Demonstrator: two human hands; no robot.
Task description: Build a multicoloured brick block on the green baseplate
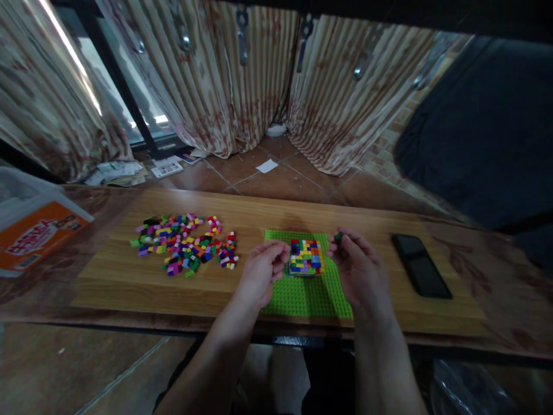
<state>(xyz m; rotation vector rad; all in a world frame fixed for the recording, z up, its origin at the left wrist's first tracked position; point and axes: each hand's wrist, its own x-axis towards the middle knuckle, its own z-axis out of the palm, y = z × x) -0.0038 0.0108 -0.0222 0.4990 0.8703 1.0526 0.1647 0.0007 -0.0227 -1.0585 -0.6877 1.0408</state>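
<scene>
A multicoloured block of toy bricks stands on a green studded baseplate. My left hand is at the block's left side, its fingers curled and pressed together; whatever they may hold is hidden. To the right of the block, my right hand is raised over the plate's right edge. Between its thumb and fingertips it pinches a small dark green toy brick. A loose pile of small coloured bricks lies to the left on the wooden board.
The wooden board lies on a cloth-covered table. A black phone rests right of my right hand. At the far left stands a clear tub with an orange label. Beyond the table hang striped curtains, with papers on the tiled floor.
</scene>
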